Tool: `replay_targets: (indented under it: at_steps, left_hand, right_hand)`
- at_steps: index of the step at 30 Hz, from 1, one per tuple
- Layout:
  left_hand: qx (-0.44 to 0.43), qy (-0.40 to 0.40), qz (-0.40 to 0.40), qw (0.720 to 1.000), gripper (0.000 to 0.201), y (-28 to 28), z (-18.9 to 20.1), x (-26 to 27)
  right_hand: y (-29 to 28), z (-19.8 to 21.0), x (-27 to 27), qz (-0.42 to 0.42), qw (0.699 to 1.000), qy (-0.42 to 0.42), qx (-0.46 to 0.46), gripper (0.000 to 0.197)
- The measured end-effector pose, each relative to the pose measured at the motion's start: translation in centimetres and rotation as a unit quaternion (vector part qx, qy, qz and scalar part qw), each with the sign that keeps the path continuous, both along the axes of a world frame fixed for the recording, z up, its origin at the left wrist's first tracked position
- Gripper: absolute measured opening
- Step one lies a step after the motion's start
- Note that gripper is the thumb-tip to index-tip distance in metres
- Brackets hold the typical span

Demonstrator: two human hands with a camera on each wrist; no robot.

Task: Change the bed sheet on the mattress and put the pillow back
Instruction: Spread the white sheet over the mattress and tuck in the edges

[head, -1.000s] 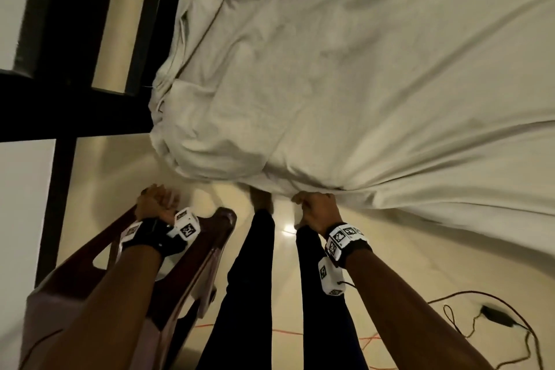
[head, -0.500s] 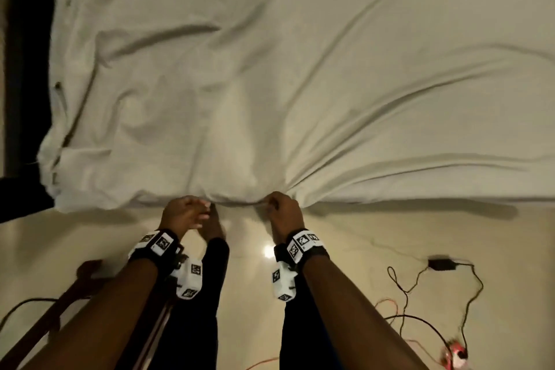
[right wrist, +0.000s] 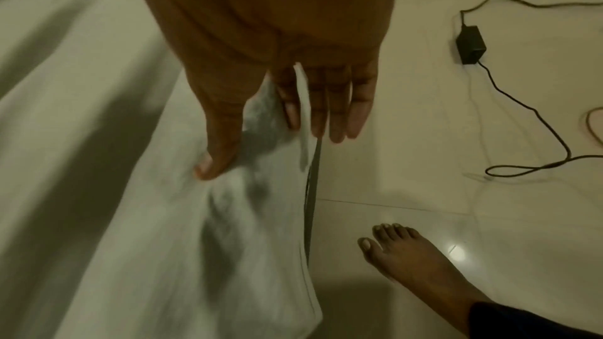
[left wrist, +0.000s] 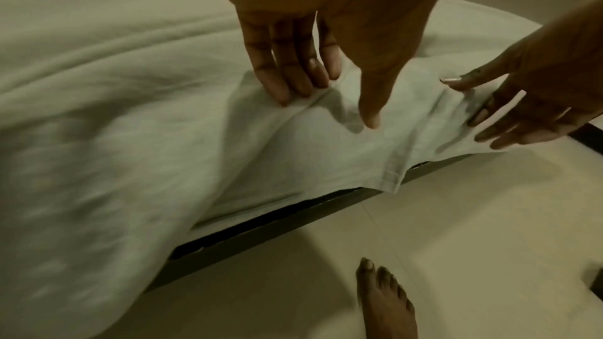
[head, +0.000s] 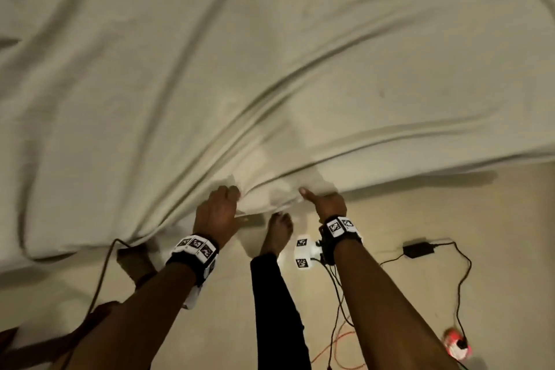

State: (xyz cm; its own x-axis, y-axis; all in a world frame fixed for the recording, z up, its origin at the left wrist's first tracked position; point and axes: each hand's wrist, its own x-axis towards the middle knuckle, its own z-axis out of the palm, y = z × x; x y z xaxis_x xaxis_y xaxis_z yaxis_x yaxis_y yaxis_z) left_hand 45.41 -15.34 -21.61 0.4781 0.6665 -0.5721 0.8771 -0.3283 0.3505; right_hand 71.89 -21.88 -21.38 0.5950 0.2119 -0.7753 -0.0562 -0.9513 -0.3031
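A wrinkled white bed sheet (head: 270,69) covers the mattress and hangs over its near edge. My left hand (head: 220,210) lies on the sheet at that edge, and in the left wrist view its straight fingers (left wrist: 293,81) press a fold of the sheet (left wrist: 130,112) with the thumb stretched out. My right hand (head: 322,200) is a little to the right. In the right wrist view its thumb rests on the sheet (right wrist: 98,138), and the hem runs between its straight fingers (right wrist: 339,112). No pillow is in view.
A dark bed frame (left wrist: 277,226) shows under the sheet's hem. My bare foot (head: 277,231) stands on the pale tiled floor close to the bed. A black power adapter (head: 419,249) with loose cables and a red object (head: 456,345) lie at the right. A wooden chair part (head: 135,261) is at the lower left.
I have moved right along the bed, and the mattress corner and chair slid out to the left. Both hands went from gripping the sheet's edge to lying on it with straight fingers.
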Motion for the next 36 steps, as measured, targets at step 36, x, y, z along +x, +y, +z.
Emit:
replay_targets:
  at_steps: [36]
  left_hand:
    - [-0.114,-0.123,0.358,0.919,0.026,6.1,3.4,10.1]
  right_hand:
    - [-8.7,-4.8,9.5,-0.712,0.598,0.268,0.253,0.027]
